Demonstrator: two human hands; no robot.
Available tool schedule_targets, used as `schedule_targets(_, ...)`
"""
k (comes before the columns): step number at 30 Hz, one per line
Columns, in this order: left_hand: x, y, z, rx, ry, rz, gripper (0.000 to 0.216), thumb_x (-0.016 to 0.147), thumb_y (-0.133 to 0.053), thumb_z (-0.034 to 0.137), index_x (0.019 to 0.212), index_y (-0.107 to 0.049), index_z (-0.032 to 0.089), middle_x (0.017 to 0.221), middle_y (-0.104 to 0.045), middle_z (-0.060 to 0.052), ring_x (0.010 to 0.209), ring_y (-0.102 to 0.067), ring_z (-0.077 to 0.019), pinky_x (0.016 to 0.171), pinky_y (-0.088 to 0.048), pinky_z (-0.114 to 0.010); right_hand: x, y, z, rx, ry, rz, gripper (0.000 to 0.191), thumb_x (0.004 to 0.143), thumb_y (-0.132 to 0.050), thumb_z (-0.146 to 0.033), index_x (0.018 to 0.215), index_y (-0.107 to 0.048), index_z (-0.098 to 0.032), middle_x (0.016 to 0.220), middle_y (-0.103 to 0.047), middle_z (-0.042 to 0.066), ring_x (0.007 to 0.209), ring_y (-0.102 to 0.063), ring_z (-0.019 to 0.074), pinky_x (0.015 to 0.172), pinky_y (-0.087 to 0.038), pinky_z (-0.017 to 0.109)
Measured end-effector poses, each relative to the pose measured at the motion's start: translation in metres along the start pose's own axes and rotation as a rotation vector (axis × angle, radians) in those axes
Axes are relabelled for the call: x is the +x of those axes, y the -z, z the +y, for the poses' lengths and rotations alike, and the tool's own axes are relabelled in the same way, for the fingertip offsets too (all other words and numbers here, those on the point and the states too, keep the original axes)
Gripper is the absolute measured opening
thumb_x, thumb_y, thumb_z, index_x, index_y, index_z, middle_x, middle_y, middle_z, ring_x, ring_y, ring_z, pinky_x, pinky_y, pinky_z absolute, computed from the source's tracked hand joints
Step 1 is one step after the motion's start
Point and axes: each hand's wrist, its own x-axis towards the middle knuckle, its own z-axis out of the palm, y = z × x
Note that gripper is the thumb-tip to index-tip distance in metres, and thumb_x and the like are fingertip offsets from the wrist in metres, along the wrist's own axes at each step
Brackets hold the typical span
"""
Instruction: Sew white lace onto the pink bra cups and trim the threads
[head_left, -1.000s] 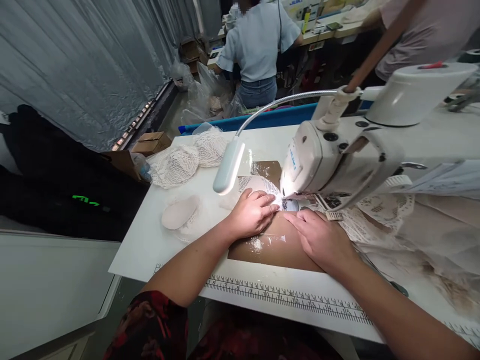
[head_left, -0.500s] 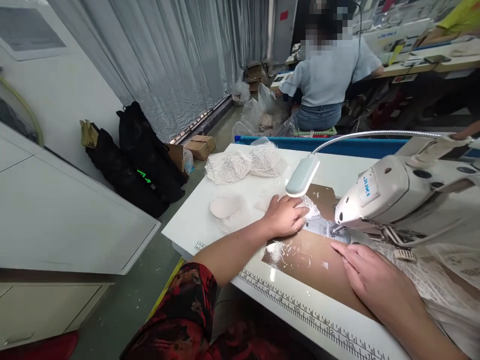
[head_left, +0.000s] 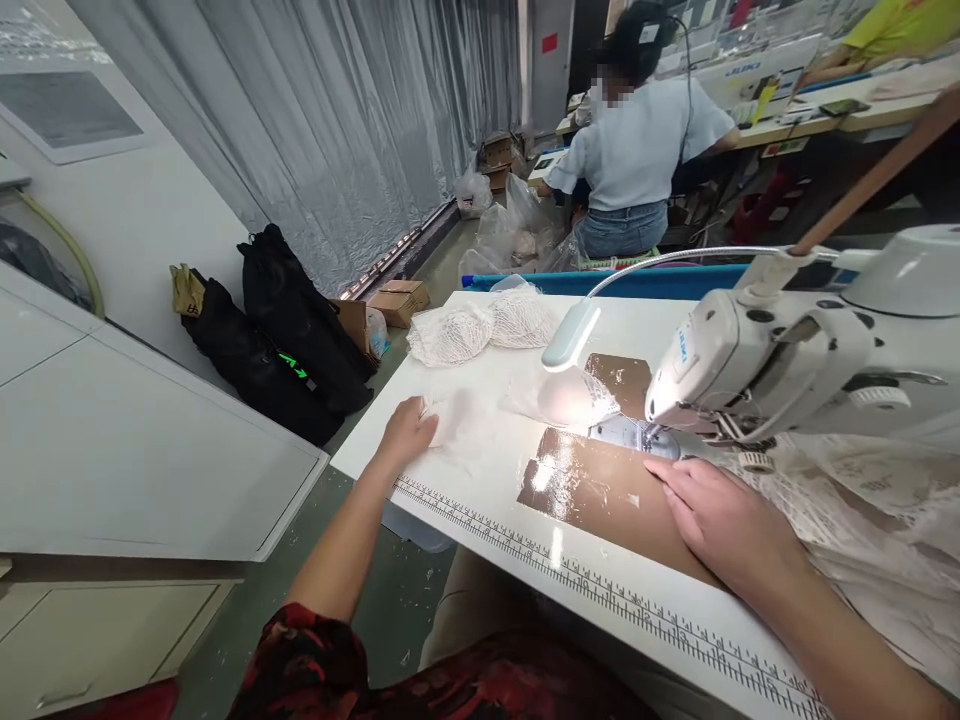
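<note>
At the table's left side, my left hand [head_left: 409,432] is closed on the edge of a sheer pale fabric piece [head_left: 465,425] that lies over a faint cup shape. My right hand [head_left: 727,515] rests with fingers stretched out on a brown sheet [head_left: 592,485], just in front of the sewing machine's [head_left: 720,350] needle area. Beneath the lamp [head_left: 571,335], a padded bra cup with white lace [head_left: 574,398] lies with its lace end by the metal needle plate [head_left: 619,432]. Neither hand touches this cup.
Two lace-covered cups [head_left: 487,325] sit at the table's back left. White lace fabric [head_left: 847,500] is heaped right of my right hand. A printed ruler [head_left: 570,570] runs along the front edge. A co-worker [head_left: 634,150] sits beyond the blue cloth edge [head_left: 525,283].
My left hand has left the lace cup near the needle and moved left to the sheer piece, now held at its edge. My right hand stays on the brown sheet. The view has shifted slightly.
</note>
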Motion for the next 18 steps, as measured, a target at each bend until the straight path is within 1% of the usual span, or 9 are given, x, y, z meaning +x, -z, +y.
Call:
schedule_targets(2, -0.016, -0.002, 0.014, -0.2, -0.076, -0.139, 0.031, 0.088, -0.047, 0.042, 0.103, -0.053, 0.015, 0.1, -0.063, -0.01, 0.094, -0.06, -0.024, 0.083, -0.048, -0.037, 0.002, 0.003, -0.002, 0.007, -0.01, -0.003, 0.037, 0.09, -0.037, -0.02, 0.11, -0.069, -0.019, 0.089, -0.067, 0.006, 0.078, -0.063, 0.022, 0.06, -0.048, 0.034)
schedule_targets(5, -0.028, -0.007, 0.056, -0.645, -0.23, -0.581, 0.035, 0.086, -0.055, 0.045, 0.108, -0.052, 0.017, 0.101, -0.062, -0.007, 0.088, -0.061, -0.0192, 0.075, -0.048, -0.029, 0.003, 0.011, -0.006, 0.055, -0.045, -0.008, 0.036, 0.09, -0.038, -0.022, 0.108, -0.069, -0.019, 0.093, -0.068, 0.007, 0.081, -0.064, 0.0217, 0.064, -0.048, 0.033)
schedule_targets(7, -0.025, -0.017, 0.088, -0.697, -0.326, -0.834, 0.034, 0.083, -0.059, 0.043, 0.104, -0.053, 0.016, 0.098, -0.062, -0.007, 0.085, -0.06, -0.0179, 0.071, -0.047, -0.026, 0.004, 0.018, -0.008, 0.131, -0.094, -0.018, 0.036, 0.091, -0.037, -0.024, 0.11, -0.068, -0.02, 0.096, -0.069, 0.006, 0.083, -0.064, 0.0204, 0.066, -0.048, 0.031)
schedule_targets(8, -0.021, -0.026, 0.102, -0.63, -0.389, -0.885, 0.03, 0.083, -0.059, 0.041, 0.099, -0.055, 0.016, 0.096, -0.061, -0.006, 0.084, -0.059, -0.0171, 0.07, -0.046, -0.025, 0.004, 0.023, -0.01, 0.18, -0.125, -0.019, 0.035, 0.092, -0.037, -0.026, 0.109, -0.068, -0.02, 0.096, -0.069, 0.006, 0.083, -0.064, 0.0197, 0.066, -0.047, 0.03)
schedule_targets(9, -0.016, -0.037, 0.116, -0.515, -0.458, -0.88, 0.026, 0.083, -0.058, 0.039, 0.093, -0.056, 0.016, 0.091, -0.06, -0.004, 0.08, -0.058, -0.0156, 0.067, -0.044, -0.024, 0.004, 0.027, -0.011, 0.233, -0.157, -0.012, 0.034, 0.093, -0.037, -0.027, 0.106, -0.068, -0.021, 0.095, -0.069, 0.005, 0.083, -0.064, 0.019, 0.067, -0.047, 0.03)
schedule_targets(11, -0.004, -0.063, 0.137, -0.239, -0.567, -0.742, 0.02, 0.081, -0.057, 0.034, 0.074, -0.052, 0.016, 0.073, -0.054, 0.001, 0.067, -0.051, -0.012, 0.06, -0.039, -0.022, 0.003, 0.035, -0.013, 0.333, -0.192, 0.008, 0.032, 0.094, -0.037, -0.03, 0.097, -0.068, -0.021, 0.091, -0.069, 0.005, 0.082, -0.063, 0.018, 0.07, -0.046, 0.029)
schedule_targets(12, 0.001, -0.076, 0.145, -0.181, -0.585, -0.699, 0.019, 0.08, -0.056, 0.032, 0.071, -0.051, 0.016, 0.069, -0.051, 0.002, 0.065, -0.049, -0.0116, 0.058, -0.038, -0.022, 0.002, 0.038, -0.013, 0.376, -0.19, 0.017, 0.031, 0.094, -0.037, -0.03, 0.092, -0.067, -0.02, 0.088, -0.068, 0.005, 0.08, -0.062, 0.0176, 0.071, -0.046, 0.028)
schedule_targets(15, 0.013, -0.105, 0.16, -0.119, -0.61, -0.643, 0.015, 0.081, -0.054, 0.028, 0.071, -0.05, 0.017, 0.069, -0.052, 0.003, 0.065, -0.049, -0.0118, 0.057, -0.038, -0.021, 0.0, 0.044, -0.014, 0.441, -0.108, -0.005, 0.031, 0.094, -0.039, -0.031, 0.08, -0.065, -0.02, 0.077, -0.064, 0.004, 0.074, -0.058, 0.0166, 0.067, -0.043, 0.027)
schedule_targets(18, 0.017, -0.111, 0.168, -0.053, -0.621, -0.566, 0.012, 0.082, -0.053, 0.026, 0.073, -0.052, 0.017, 0.072, -0.055, 0.001, 0.068, -0.052, -0.0133, 0.06, -0.041, -0.023, 0.001, 0.046, -0.016, 0.399, 0.009, -0.095, 0.03, 0.093, -0.041, -0.029, 0.079, -0.066, -0.02, 0.074, -0.063, 0.004, 0.075, -0.056, 0.0169, 0.065, -0.04, 0.027)
